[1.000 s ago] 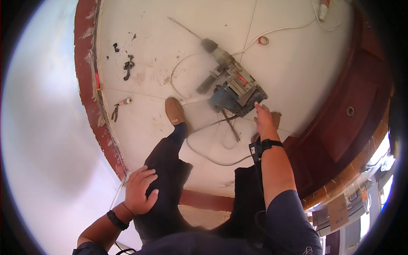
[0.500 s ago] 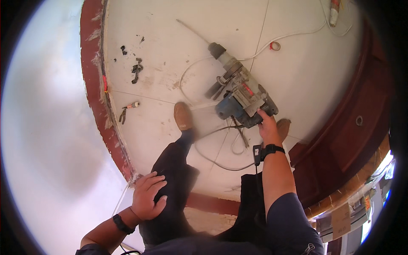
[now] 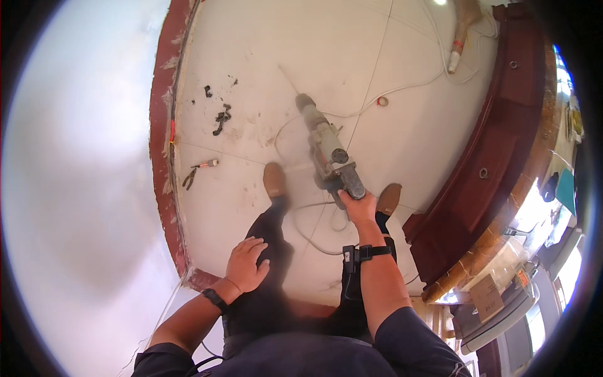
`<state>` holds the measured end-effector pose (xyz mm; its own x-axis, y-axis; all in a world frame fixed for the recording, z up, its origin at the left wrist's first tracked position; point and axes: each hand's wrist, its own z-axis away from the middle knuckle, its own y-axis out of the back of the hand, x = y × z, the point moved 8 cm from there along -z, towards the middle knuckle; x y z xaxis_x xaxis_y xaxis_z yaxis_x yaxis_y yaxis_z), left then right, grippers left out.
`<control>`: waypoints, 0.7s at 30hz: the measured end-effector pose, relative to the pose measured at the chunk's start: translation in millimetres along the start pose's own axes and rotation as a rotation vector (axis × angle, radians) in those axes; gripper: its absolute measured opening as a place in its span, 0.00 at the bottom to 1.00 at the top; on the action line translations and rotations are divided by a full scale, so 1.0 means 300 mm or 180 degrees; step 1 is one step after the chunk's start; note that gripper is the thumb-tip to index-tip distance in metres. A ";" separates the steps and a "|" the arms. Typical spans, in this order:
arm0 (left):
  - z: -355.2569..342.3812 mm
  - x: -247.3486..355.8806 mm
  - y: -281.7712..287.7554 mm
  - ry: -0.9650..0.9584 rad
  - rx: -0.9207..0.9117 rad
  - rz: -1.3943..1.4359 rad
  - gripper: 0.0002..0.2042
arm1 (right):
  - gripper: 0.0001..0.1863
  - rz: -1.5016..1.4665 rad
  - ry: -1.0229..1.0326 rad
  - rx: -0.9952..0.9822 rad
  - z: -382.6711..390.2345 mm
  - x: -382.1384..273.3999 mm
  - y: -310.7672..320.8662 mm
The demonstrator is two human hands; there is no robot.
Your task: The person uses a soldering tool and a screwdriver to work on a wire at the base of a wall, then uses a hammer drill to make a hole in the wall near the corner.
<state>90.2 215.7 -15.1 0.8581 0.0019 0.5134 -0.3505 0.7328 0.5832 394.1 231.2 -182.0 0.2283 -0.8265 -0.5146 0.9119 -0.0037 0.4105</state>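
Note:
My right hand [image 3: 360, 208] is wrapped around the rear handle of a large, dusty grey rotary hammer drill [image 3: 326, 147]. The drill's long thin bit [image 3: 287, 78] points away from me, slightly to the left. Whether the drill touches the floor I cannot tell. My left hand [image 3: 247, 265] lies on my left thigh, fingers stretched out, holding nothing. A dark power cord [image 3: 304, 232] loops over the floor between my feet.
Pliers [image 3: 189, 179] and a copper-and-white piece [image 3: 207, 164] lie left, near black scraps [image 3: 221, 119]. Ahead are a tape roll [image 3: 382, 101], a white cable [image 3: 433, 76] and a brush-like tan object [image 3: 465, 28]. Dark red panelling [image 3: 490, 144] borders the right; red skirting [image 3: 164, 113] the left.
The drill has rolled from its side to a more upright pose and its bit points more directly ahead. My right hand stays on its handle; my left hand stays on my thigh.

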 end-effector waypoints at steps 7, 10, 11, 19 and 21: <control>0.060 -0.009 -0.011 0.0065 0.0100 -0.0367 0.20 | 0.23 0.0830 -0.0093 0.0029 0.183 -0.286 0.143; 0.075 0.016 0.003 0.0028 0.0249 -0.0413 0.21 | 0.24 0.1243 0.0221 0.0190 0.262 -0.419 0.217; 0.087 0.033 0.011 0.0018 0.0264 -0.0409 0.21 | 0.25 0.1389 0.0277 0.0156 0.286 -0.457 0.234; 0.030 0.218 0.084 0.0023 0.0428 0.0158 0.25 | 0.29 0.1644 0.0494 0.0317 0.497 -0.541 0.473; -0.007 0.297 0.057 -0.0044 0.0239 0.0399 0.27 | 0.30 0.1563 0.0482 0.0466 0.582 -0.526 0.576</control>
<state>161.4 229.7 39.4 0.8007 0.0804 0.5936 -0.4822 0.6746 0.5590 456.1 262.8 101.5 0.6727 -0.6604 -0.3338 0.6306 0.2756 0.7255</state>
